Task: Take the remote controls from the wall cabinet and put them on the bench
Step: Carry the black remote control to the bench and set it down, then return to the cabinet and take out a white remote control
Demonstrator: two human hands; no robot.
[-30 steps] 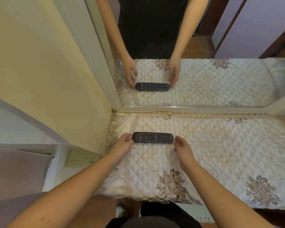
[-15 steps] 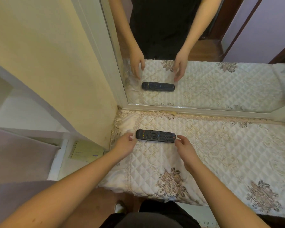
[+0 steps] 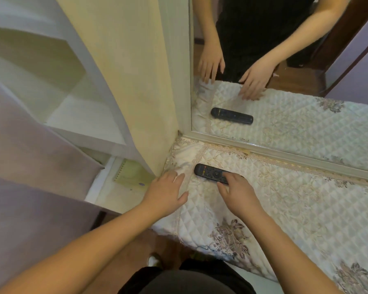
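A black remote control [image 3: 210, 173] lies flat on the bench's quilted cream cover [image 3: 295, 209], near the left corner by the mirror. My left hand [image 3: 166, 193] hovers with fingers spread just left of the remote, apart from it. My right hand [image 3: 237, 193] is spread over the remote's right end and hides it from this view. The mirror's reflection [image 3: 232, 116] shows the remote lying free, with both hands nearer the bench's front edge and holding nothing.
The wall cabinet [image 3: 83, 115] stands open on the left with pale shelves. Its purple-grey door [image 3: 30, 166] swings toward me. A green spiral notebook [image 3: 132, 172] lies on a lower shelf. A framed mirror [image 3: 285, 153] backs the bench.
Both hands have let go of the remote's ends and drawn back toward me. The remote stays on the cover. My view has swung left toward the cabinet.
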